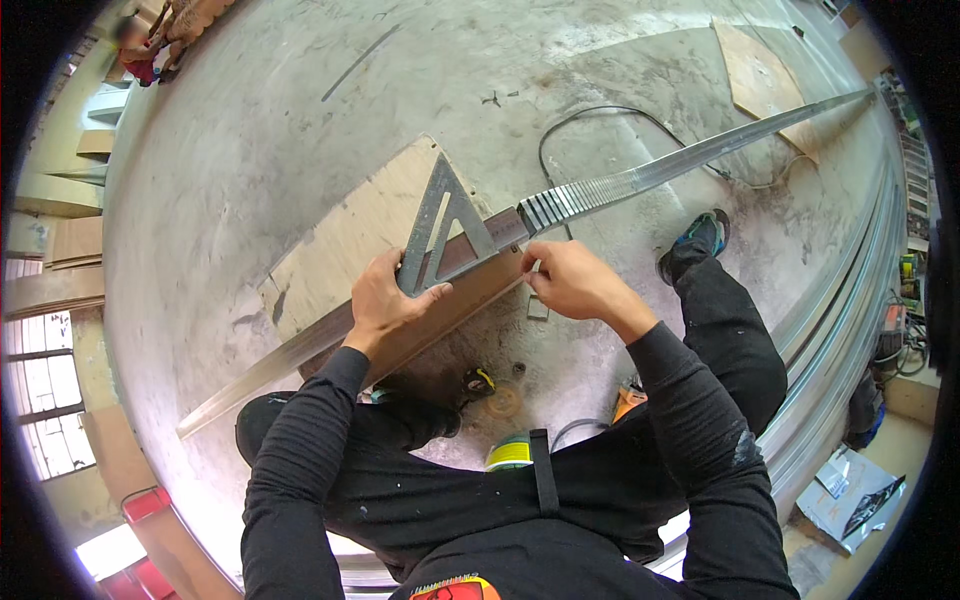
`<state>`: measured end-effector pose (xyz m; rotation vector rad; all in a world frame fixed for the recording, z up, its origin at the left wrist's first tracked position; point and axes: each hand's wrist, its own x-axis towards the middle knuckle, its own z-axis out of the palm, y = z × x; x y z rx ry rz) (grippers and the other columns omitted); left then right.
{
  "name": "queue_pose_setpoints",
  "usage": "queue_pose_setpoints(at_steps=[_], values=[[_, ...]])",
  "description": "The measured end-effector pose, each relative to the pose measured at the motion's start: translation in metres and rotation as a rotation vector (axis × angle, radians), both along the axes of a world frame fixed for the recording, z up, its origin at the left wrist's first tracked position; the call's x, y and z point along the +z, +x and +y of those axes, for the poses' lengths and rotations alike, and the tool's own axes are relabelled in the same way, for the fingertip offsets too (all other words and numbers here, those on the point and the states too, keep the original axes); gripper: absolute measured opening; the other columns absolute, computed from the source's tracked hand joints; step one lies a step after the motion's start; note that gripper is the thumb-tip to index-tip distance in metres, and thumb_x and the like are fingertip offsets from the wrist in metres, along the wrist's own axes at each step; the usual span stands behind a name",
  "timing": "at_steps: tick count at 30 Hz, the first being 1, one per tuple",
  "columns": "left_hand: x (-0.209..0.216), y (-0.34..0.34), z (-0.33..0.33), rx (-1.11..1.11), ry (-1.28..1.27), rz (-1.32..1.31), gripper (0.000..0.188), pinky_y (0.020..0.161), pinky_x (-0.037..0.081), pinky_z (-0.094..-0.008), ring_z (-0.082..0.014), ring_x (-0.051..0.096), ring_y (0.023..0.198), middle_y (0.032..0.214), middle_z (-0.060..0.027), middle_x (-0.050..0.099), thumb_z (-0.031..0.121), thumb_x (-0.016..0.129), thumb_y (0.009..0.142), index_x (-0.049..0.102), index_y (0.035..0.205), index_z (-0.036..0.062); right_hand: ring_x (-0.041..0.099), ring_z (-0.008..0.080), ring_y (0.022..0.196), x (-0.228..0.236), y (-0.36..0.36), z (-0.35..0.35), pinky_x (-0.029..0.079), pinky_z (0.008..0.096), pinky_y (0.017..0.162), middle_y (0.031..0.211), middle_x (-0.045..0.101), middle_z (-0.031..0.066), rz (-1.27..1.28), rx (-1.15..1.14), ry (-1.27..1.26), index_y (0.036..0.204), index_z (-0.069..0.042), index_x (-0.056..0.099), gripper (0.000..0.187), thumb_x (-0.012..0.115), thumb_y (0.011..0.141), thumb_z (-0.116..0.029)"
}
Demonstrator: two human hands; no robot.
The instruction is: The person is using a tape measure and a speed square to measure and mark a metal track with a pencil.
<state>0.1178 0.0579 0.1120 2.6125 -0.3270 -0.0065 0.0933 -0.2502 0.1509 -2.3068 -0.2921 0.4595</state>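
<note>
My left hand (pixel 382 305) grips the lower left corner of a dark triangular speed square (pixel 441 178). The square lies across a long metal bar (pixel 670 170), which runs from lower left to upper right. A row of dark crosswise bands shows along the bar just right of the square. Under the bar and square is a wooden box or block (pixel 345 230) with a pale plywood top. My right hand (pixel 580 280) is closed in a pinch at the bar's near edge, right of the square. Whatever its fingertips hold is hidden.
A black cable (pixel 600 108) loops over the concrete floor behind the bar. A plywood piece (pixel 760 75) lies under its far end. Long metal lengths (pixel 830 310) are stacked at right. A tape measure (pixel 478 381) is between my legs. Another person (pixel 140 50) is far left.
</note>
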Motion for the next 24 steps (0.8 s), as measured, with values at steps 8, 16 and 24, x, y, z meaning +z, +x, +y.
queue_pose_setpoints(at_steps=[8, 16, 24], values=[[0.003, 0.002, -0.003, -0.016, 0.039, 0.035, 0.080, 0.078, 0.055, -0.0390, -0.0304, 0.070, 0.087, 0.093, -0.0135, 0.071, 0.069, 0.086, 0.068, 0.071, 0.110, 0.0034, 0.070, 0.0452, 0.091, 0.010, 0.000, 0.008, 0.055, 0.0520, 0.083, 0.093, 0.073, 0.0250, -0.036, -0.201, 0.094, 0.109, -0.003, 0.068, 0.021, 0.064, 0.096, -0.019], [0.006, 0.002, -0.006, -0.007, 0.018, 0.020, 0.082, 0.079, 0.057, -0.0406, -0.0307, 0.072, 0.088, 0.095, -0.0142, 0.073, 0.070, 0.087, 0.066, 0.072, 0.109, 0.0020, 0.070, 0.0470, 0.091, -0.002, 0.005, 0.014, 0.054, 0.0535, 0.083, 0.092, 0.073, 0.0266, -0.064, -0.250, 0.126, 0.109, -0.003, 0.067, 0.022, 0.065, 0.096, -0.020], [0.005, 0.003, -0.008, 0.000, 0.011, 0.054, 0.083, 0.080, 0.057, -0.0403, -0.0312, 0.072, 0.090, 0.096, -0.0147, 0.073, 0.070, 0.087, 0.066, 0.072, 0.110, 0.0010, 0.070, 0.0469, 0.092, -0.011, 0.009, 0.020, 0.054, 0.0537, 0.082, 0.095, 0.073, 0.0257, -0.063, -0.249, 0.154, 0.110, -0.004, 0.068, 0.021, 0.066, 0.096, -0.020]])
